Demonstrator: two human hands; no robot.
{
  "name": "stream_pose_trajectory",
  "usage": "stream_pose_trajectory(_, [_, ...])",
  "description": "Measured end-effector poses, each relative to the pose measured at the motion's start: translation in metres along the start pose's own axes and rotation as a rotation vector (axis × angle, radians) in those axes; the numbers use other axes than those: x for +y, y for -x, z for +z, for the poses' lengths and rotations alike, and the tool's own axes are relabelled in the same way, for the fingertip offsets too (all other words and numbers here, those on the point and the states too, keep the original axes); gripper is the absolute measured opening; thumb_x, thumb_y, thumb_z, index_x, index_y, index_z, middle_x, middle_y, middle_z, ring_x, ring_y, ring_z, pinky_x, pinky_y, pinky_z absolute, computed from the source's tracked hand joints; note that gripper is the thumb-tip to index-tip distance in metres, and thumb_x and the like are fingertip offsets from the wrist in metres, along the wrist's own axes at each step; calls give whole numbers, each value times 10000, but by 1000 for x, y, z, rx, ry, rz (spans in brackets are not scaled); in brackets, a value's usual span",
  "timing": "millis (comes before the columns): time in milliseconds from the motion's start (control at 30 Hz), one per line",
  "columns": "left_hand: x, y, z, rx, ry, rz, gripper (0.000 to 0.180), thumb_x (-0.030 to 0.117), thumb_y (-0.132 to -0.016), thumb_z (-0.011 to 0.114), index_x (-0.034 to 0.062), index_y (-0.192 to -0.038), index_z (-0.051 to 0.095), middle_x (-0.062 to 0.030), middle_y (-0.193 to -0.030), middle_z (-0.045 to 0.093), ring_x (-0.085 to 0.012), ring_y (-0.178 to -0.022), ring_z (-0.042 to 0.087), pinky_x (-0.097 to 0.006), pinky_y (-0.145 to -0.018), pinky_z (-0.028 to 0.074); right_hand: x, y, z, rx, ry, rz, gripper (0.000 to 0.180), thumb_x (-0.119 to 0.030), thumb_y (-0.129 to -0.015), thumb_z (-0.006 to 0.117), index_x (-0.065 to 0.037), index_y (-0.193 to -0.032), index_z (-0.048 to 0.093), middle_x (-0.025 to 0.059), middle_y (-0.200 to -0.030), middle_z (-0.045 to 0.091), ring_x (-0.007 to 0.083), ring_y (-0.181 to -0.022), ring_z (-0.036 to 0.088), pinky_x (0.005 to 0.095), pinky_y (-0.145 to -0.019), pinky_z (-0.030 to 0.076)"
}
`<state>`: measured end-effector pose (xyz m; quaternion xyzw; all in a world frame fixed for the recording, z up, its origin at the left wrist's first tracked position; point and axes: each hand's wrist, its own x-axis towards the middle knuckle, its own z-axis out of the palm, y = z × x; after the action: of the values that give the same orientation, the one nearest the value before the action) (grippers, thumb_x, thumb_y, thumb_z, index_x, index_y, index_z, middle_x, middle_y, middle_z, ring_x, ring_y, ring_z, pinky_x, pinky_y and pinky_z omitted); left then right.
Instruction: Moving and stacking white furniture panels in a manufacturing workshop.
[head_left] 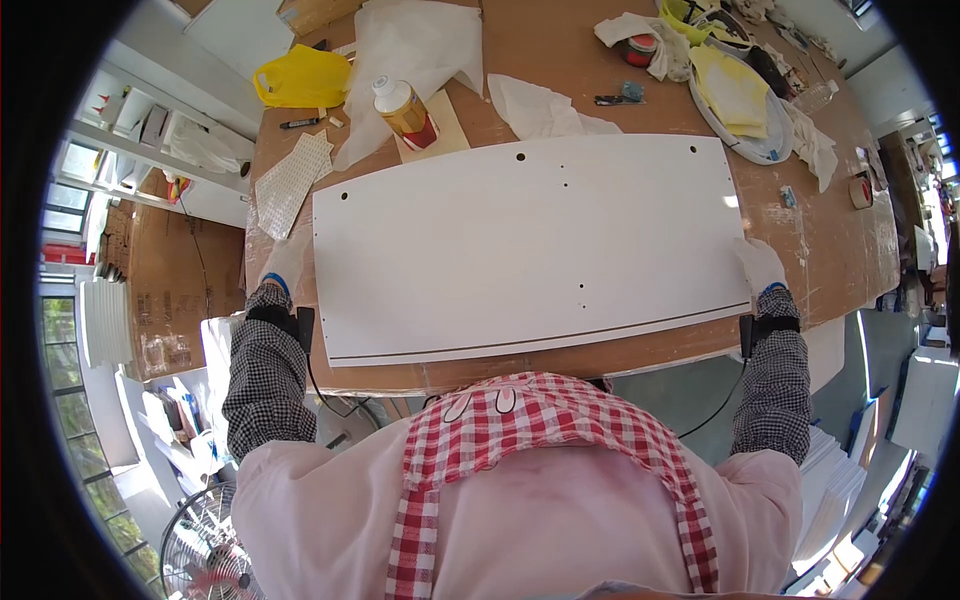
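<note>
A large white panel (450, 250) lies flat on the brown-covered table in front of me. It has three dark round holes near its far edge, several tiny holes, and a dark groove along its near edge. My left hand (287, 258), in a white glove with a blue cuff, grips the panel's left end. At the opposite end my right hand (760, 266), gloved the same way, is closed on the right edge. The fingertips of both hands are partly hidden or hard to make out.
Beyond the panel stand a spray can (405, 112) and a yellow bag (302, 78). A patterned sheet (292, 185) lies by my left hand. White foam sheeting (415, 50), a marker (299, 124), cloths and a tape roll (860, 191) are on the table (540, 60). A fan (210, 545) stands lower left.
</note>
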<state>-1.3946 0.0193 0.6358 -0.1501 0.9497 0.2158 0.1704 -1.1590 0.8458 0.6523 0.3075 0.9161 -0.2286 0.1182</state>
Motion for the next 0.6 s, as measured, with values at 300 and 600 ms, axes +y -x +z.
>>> stream_pose_trajectory(300, [38,84,42,-141,216,-196,726,599,-941,507,-60,-1227,610,-161,-994,667,-237,-933,626,-361,-838,504,2,-22,13,-22,-294,296,690,-561,-902,581,54,-1206,659,213,-1157,689,274,-1084,639,350,-977,461])
stream_pose_trajectory(600, [-3,65,64,-131,1089,-214,654,540,-981,545,2,-1352,552,-82,-1254,631,-200,-1076,612,-321,-922,501,2,53,30,249,-340,362,700,-579,-929,554,71,-1160,671,201,-1042,722,264,-999,667,347,-905,479])
